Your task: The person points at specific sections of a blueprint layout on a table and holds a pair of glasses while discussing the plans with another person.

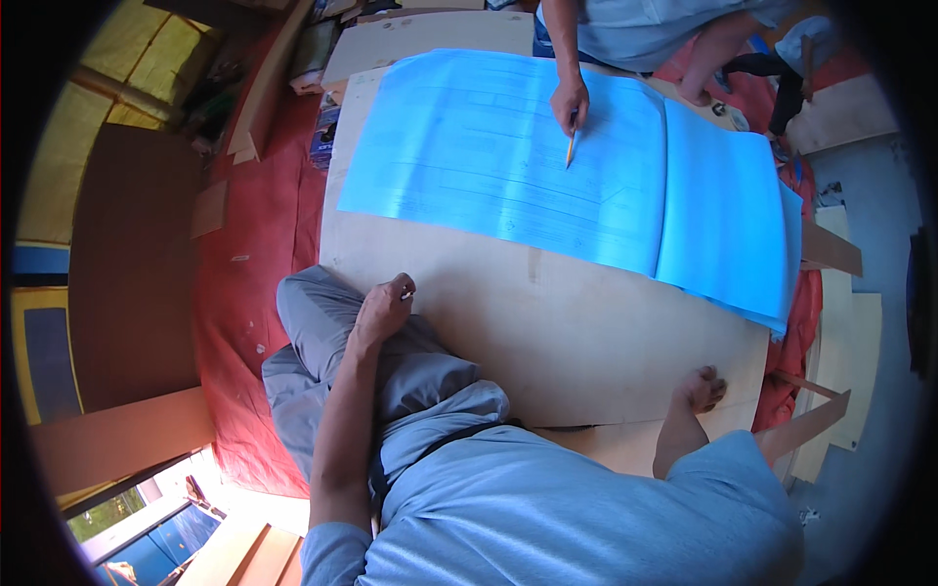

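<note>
My left hand (384,310) is closed above my bent left knee, by the near left part of a plywood sheet (547,322). A small whitish bit shows at its fingertips, too small to name. At the near right of the sheet my right hand (702,389) rests on the wood, fingers slightly apart and bent, holding nothing visible. Over the sheet's far half lies a large paper drawing (508,156) with a bluish cast and faint lines. Another person's hand (570,101) points a yellow pencil (570,151) down at it.
Red cloth (249,322) covers the floor at the left. Brown boards (132,264) stand beyond it, and wood strips (816,420) lie at the right. Across the sheet is a co-worker in a light shirt (645,29). The drawing's right part hangs past the sheet's edge.
</note>
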Tool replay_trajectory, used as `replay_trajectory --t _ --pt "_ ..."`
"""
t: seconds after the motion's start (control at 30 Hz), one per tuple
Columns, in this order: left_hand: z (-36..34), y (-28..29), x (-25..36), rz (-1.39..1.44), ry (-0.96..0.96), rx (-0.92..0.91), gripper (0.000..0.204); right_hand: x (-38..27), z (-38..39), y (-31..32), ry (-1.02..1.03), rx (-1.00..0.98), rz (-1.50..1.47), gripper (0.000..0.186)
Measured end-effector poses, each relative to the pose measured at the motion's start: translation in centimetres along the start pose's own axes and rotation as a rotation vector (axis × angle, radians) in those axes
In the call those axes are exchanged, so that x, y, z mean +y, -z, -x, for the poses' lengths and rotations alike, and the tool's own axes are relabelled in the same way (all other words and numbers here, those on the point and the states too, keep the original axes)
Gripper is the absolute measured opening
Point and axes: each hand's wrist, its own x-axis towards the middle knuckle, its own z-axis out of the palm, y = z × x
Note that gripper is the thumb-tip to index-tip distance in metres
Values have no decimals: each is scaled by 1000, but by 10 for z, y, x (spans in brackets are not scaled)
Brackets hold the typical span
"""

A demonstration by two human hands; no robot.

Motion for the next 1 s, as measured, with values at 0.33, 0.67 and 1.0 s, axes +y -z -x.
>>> replay_trajectory --t 0.33,0.67,1.0 --pt "-3 7 5 -22 18 -71 17 -5 3 8 -42 -54 -17 75" --pt "-5 5 7 -4 57 -84 18 -4 0 9 -47 -79 8 77" --pt "-15 -2 8 -32 -23 -58 17 40 -17 -58 12 143 -41 61"
